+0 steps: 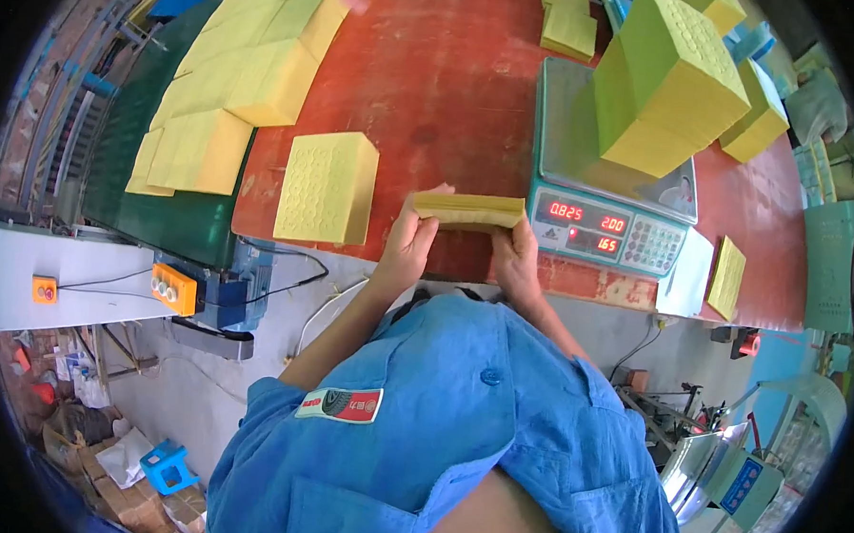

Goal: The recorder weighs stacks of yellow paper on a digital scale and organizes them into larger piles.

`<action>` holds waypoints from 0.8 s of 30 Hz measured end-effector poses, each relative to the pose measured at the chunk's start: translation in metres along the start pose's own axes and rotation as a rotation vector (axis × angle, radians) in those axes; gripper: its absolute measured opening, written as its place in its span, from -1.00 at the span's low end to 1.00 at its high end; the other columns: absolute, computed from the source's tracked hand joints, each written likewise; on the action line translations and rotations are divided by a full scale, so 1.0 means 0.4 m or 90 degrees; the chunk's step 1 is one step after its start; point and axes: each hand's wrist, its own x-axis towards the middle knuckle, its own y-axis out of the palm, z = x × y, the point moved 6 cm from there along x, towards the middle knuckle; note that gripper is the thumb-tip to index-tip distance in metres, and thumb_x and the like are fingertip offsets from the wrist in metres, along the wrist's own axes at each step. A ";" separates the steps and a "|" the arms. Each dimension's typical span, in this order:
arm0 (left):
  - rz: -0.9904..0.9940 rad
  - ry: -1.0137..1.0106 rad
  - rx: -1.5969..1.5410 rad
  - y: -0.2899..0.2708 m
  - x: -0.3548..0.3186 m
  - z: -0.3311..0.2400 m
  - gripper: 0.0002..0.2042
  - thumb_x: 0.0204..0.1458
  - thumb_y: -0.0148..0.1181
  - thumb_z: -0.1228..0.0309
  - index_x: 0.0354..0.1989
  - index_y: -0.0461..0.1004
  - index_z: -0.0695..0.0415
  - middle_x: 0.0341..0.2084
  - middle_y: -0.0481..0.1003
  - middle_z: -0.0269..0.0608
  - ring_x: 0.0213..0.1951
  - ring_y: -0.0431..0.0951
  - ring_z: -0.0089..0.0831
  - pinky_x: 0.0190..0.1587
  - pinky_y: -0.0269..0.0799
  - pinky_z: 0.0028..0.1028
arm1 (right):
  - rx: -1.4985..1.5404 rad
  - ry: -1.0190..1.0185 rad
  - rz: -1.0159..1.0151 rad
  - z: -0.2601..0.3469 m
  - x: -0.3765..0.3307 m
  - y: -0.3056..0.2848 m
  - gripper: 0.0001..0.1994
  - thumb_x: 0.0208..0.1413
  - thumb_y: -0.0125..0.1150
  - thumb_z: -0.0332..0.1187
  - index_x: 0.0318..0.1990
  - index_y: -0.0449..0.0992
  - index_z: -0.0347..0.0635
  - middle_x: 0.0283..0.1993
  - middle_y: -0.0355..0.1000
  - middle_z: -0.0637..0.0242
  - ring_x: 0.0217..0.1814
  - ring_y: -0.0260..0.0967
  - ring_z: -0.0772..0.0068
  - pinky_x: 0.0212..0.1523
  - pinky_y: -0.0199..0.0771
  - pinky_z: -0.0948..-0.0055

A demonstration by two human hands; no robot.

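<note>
Seemingly for alignment, the left hand (409,250) and right hand (517,265) grasped a yellow paper stack (468,211), fingers at opposite ends, by the near edge of the red table (421,85); beyond, a digital scale (605,233) bore a taller stack (678,92), apparently for weighing.

Left forearm (340,328) and right forearm (557,327) are angling forward and inward; left hand (407,247) and right hand (517,264) are gripping, facing each other.

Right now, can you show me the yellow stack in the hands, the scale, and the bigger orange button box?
Yellow stack (468,212): head view, middle of its near edge.
Scale (604,229): head view, its front display panel.
Bigger orange button box (175,290): head view, its front face.
</note>
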 end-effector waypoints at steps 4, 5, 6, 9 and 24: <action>0.032 -0.090 0.182 -0.061 -0.030 -0.009 -0.72 0.21 -0.05 0.52 0.06 0.38 0.35 -0.07 0.51 -0.01 0.03 0.49 -0.30 0.12 0.33 -0.32 | -0.109 -0.033 0.033 0.029 -0.026 -0.010 -0.74 0.10 -0.01 -0.60 -0.03 0.35 -0.30 -0.23 0.44 -0.11 -0.01 0.44 -0.19 -0.09 0.43 0.18; 0.058 -0.098 0.171 -0.072 -0.024 -0.033 -0.71 0.21 -0.03 0.52 0.07 0.38 0.36 -0.06 0.51 -0.04 0.03 0.49 -0.33 0.12 0.33 -0.34 | -0.135 0.055 0.065 0.043 -0.024 -0.014 -0.76 0.11 0.01 -0.57 -0.04 0.36 -0.30 -0.27 0.44 -0.06 -0.10 0.48 -0.05 -0.13 0.43 0.21; 0.082 -0.109 0.164 -0.079 -0.014 -0.074 -0.70 0.20 -0.02 0.52 0.08 0.38 0.36 -0.05 0.51 -0.07 0.03 0.49 -0.36 0.12 0.33 -0.35 | -0.117 0.033 0.102 0.083 -0.025 -0.024 -0.77 0.12 0.06 -0.53 -0.04 0.38 -0.30 -0.30 0.43 0.00 -0.19 0.47 0.18 -0.17 0.43 0.26; 0.097 -0.090 0.023 -0.063 0.049 -0.186 -0.68 0.17 0.03 0.54 0.10 0.39 0.35 -0.07 0.52 -0.15 0.02 0.48 -0.43 0.10 0.34 -0.39 | -0.039 0.026 0.160 0.252 -0.011 -0.097 -0.74 0.19 0.19 -0.42 0.00 0.40 -0.29 -0.23 0.46 0.21 -0.12 0.42 0.46 -0.05 0.43 0.41; 0.141 -0.090 -0.161 0.367 0.835 -0.470 -0.83 0.07 0.26 0.29 -0.33 0.51 0.13 -0.54 0.57 -0.28 -0.60 0.55 -0.48 -0.55 0.43 -0.51 | -0.118 -0.123 -0.143 0.630 0.560 -0.614 -0.58 0.16 0.26 -0.26 0.07 0.45 -0.37 -0.19 0.51 0.24 -0.23 0.41 0.54 -0.28 0.42 0.53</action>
